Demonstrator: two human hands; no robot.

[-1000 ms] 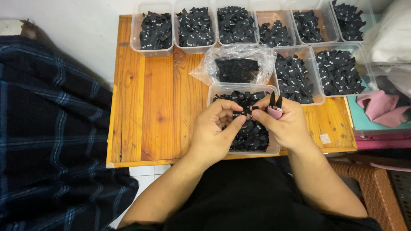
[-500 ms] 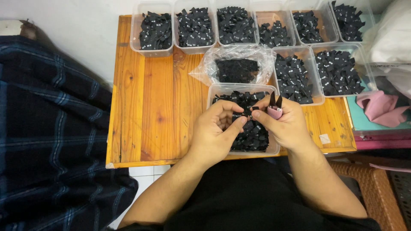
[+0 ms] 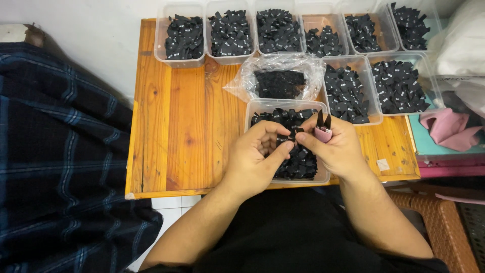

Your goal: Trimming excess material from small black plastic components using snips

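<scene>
While pinched, small black woven label

Materials and finishes: wood, clear plastic, woven cloth.

Surface: varnished orange-brown wood planks, smooth with a soft sheen, grain and knots showing. Tubs: thin clear plastic, slightly glossy. Labels: black woven cloth, matt. Bag: crinkled clear plastic film, shiny. Snips: dark blades that look like metal, pink plastic grip, smooth. Blanket: dark blue checked cloth, soft and matt. Chair: brown woven wicker, rough-textured. Pink cloth: matt, folded.
</scene>
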